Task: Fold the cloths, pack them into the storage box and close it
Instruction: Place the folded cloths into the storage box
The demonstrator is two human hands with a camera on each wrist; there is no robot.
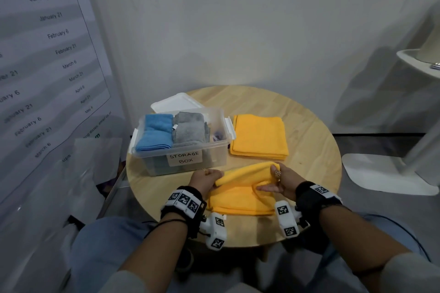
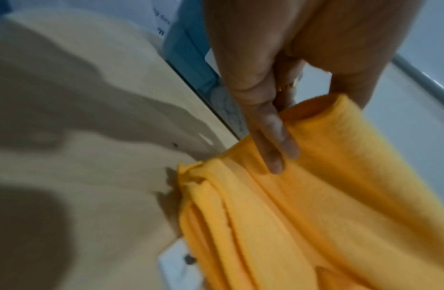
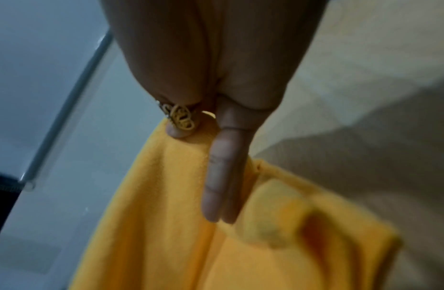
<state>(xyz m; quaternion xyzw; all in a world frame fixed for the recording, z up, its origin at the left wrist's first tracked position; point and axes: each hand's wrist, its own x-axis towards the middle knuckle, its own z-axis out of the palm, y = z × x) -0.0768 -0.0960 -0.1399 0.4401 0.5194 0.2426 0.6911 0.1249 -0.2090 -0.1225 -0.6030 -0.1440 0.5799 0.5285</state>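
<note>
A yellow cloth (image 1: 240, 195) lies half folded at the near edge of the round table, its far edge lifted. My left hand (image 1: 206, 179) pinches the cloth's left end; the left wrist view shows the fingers (image 2: 273, 137) lying over the fabric (image 2: 315, 196). My right hand (image 1: 278, 179) pinches the raised right end, thumb on top, fingers (image 3: 223, 184) under the cloth (image 3: 153, 225). A clear storage box (image 1: 221, 150) stands open behind, holding a folded blue cloth (image 1: 156, 133) and a grey cloth (image 1: 189, 129). A second folded yellow cloth (image 1: 258, 137) lies to the box's right.
The box's white lid (image 1: 176, 102) lies behind the box. The wooden table (image 1: 309, 140) has bare room on its right side. A wall poster (image 1: 42, 54) hangs at the left. A white stand base (image 1: 381, 173) sits on the floor to the right.
</note>
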